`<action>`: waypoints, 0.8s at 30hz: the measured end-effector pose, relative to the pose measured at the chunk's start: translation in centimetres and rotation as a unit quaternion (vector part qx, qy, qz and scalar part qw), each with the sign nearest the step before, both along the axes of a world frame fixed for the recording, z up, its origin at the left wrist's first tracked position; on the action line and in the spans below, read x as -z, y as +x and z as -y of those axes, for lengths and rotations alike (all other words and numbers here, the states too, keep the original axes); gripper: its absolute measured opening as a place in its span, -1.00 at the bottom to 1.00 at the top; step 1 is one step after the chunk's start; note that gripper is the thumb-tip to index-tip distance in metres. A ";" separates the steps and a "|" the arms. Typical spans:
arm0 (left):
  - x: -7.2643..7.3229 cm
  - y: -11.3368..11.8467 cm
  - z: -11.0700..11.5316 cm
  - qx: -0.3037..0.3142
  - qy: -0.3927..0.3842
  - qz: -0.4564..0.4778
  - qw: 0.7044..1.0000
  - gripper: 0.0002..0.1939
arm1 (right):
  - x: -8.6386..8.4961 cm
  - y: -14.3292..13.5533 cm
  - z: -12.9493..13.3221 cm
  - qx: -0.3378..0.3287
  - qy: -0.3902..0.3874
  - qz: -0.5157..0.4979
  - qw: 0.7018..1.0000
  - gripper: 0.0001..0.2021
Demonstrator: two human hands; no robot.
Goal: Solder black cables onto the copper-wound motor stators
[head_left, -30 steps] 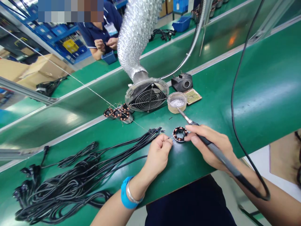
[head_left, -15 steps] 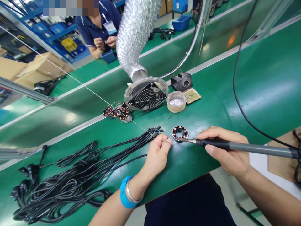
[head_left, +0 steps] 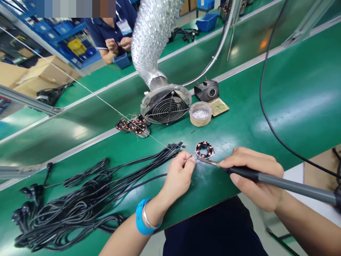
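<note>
Right grip: the right hand (head_left: 255, 177) is closed around the grey-and-black soldering iron (head_left: 269, 179); its metal tip meets the near edge of the round copper-wound stator ring (head_left: 204, 149)
Left grip: the left hand (head_left: 178, 175) pinches a thin wire end just left of the ring; fingers shut
Ring: flat on the green conveyor belt (head_left: 293, 106)
Beyond the ring: round tub of solder bits (head_left: 200, 113); clear-rimmed extractor fan (head_left: 165, 105)
Left of the ring: bundle of black cables (head_left: 87, 192)

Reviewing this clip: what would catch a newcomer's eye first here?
Near the front edge of the green bench, the right hand holds a soldering iron with its tip at a small copper-wound stator, while the left hand pinches a wire beside it. Behind stands a round fume fan on a silver duct; a heap of black cables lies to the left.
</note>
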State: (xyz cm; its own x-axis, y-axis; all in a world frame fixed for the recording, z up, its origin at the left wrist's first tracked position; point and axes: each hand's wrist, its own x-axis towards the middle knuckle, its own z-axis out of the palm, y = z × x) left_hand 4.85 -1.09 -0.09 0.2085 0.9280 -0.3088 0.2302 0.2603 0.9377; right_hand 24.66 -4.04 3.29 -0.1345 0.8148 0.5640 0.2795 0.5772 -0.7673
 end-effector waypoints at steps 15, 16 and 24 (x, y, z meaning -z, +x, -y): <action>0.0 -0.1 0.0 0.014 0.008 -0.009 1.000 -0.71 | -0.4 0.2 0.4 0.004 0.034 0.012 0.999 -0.76; 0.0 -0.1 0.1 0.015 0.006 -0.006 1.000 -0.71 | -0.5 0.2 0.4 0.004 0.031 0.015 0.999 -0.76; 0.1 -0.1 0.0 0.015 -0.001 -0.001 1.000 -0.72 | 0.0 0.1 0.4 -0.007 0.023 0.004 1.000 -0.77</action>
